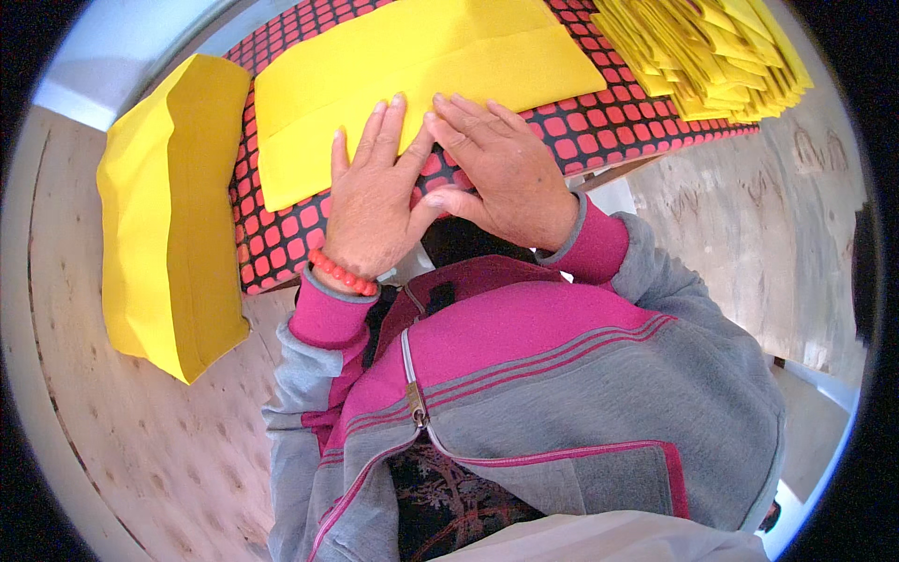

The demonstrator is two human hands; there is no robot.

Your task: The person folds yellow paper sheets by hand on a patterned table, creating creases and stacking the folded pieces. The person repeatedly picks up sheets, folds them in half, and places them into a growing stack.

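Yellow folded sheet [421,75] lies flat on the surface [599,131], which is covered in a red-and-black grid pattern, and both of the person's hands rest on the sheet's near edge. Left hand [375,201] lies palm down with its fingers straight and slightly fanned, the fingertips [389,108] reaching onto the yellow sheet while the heel of the hand sits over the patterned cover just nearer the person than the sheet. Right hand [501,173] also lies palm down, angled inward toward the left hand, its fingers flat on the sheet's lower edge and its thumb tucked against the left hand's thumb, so the two hands touch. Neither grip pinches anything: both are spread flat and pressing down. One red bead bracelet [342,273] circles the left wrist, and both forearms come up from the lower edge in grey sleeves with pink cuffs. Counting the yellow goods: one sheet under the hands; one stack of folded yellow pieces [716,56] to the right of that sheet at the surface's far right corner, too many layers to count; and one large yellow folded bundle [169,215] to the left of the sheet, off the surface's left edge, over the pale wooden floor [122,440].
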